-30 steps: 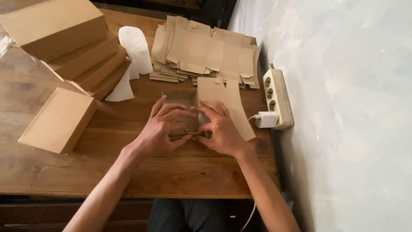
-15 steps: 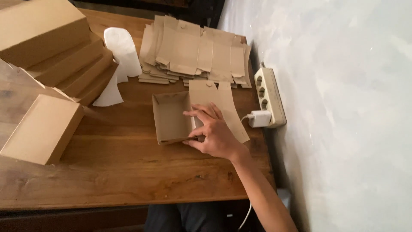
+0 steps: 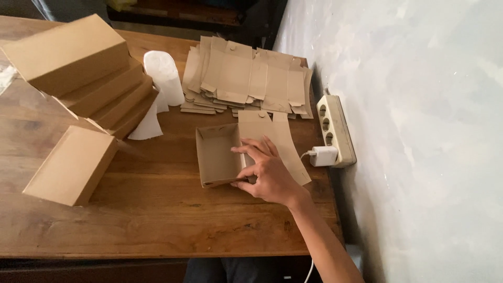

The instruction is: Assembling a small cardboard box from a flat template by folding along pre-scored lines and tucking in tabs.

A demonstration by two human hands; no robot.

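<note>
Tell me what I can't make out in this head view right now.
- Left hand: not in the head view at all; nothing shows where it is.
- Right hand: its grip on the open box is partly hidden, the fingertips tucked behind the box's near wall.
- Flat cardboard pile: the sheets overlap, so their number cannot be told.
- Stack of closed boxes: cut off by the left edge.
- Power strip: sockets too small to judge.

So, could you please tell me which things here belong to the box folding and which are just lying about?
In hand:
- right hand, holding the open box
- flat blanks
- folded boxes
- closed box

Lying about:
- paper roll
- power strip
- white charger
- table
</note>
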